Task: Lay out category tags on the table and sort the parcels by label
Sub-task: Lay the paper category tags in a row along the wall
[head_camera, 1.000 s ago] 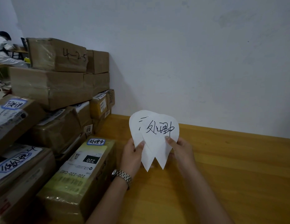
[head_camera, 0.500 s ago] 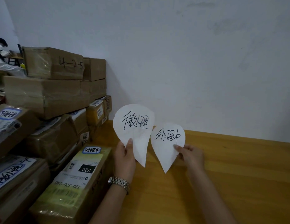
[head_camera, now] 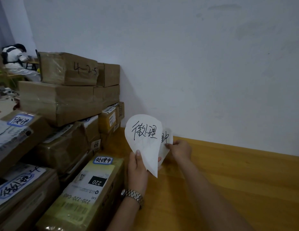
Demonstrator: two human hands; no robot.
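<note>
Head view. The left hand pinches the lower edge of the front tag between thumb and fingers. The tag is a white teardrop paper with handwriting, held upright above the table. The right hand, fingers curled, pinches the rear tag, which is mostly hidden behind the front one. The hands are close together. The stacked parcels stand just left of the left hand.

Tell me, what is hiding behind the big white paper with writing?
Another white paper tag, pinched by the right hand. Only its right edge and a bit of writing peek out; the front tag, held in the left hand, covers the rest.
</note>
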